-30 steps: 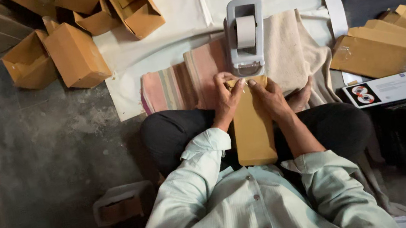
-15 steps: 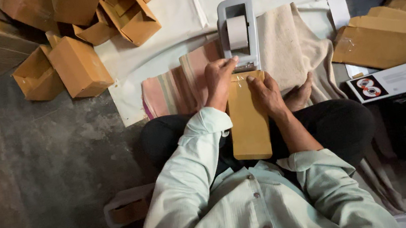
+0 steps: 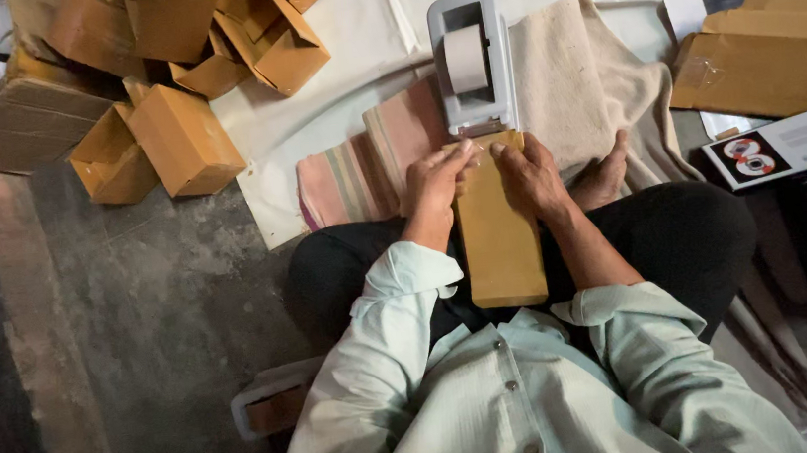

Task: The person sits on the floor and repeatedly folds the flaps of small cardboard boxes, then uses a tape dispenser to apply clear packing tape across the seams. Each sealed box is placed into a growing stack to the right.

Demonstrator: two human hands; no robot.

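Observation:
A long brown cardboard box (image 3: 500, 236) lies lengthwise on my lap. My left hand (image 3: 437, 181) grips its far left corner, fingers curled over the end. My right hand (image 3: 530, 175) rests on its far right side, fingers pressed on the top. Just beyond the box stands a grey tape dispenser (image 3: 471, 62) with a roll of tape, its front edge touching the box's far end. The dispenser sits on a striped cloth (image 3: 357, 166).
A heap of small brown cardboard boxes (image 3: 185, 140) lies at the upper left on a white sheet (image 3: 336, 64). Flattened cardboard (image 3: 776, 58) is stacked at the right, above a white printed carton (image 3: 795, 143). A beige cloth (image 3: 573, 79) covers the floor ahead. My bare foot (image 3: 601, 176) shows by my right hand.
The far end of the box has come up against the tape dispenser. My left hand moved from the dispenser's base back onto the box's left corner.

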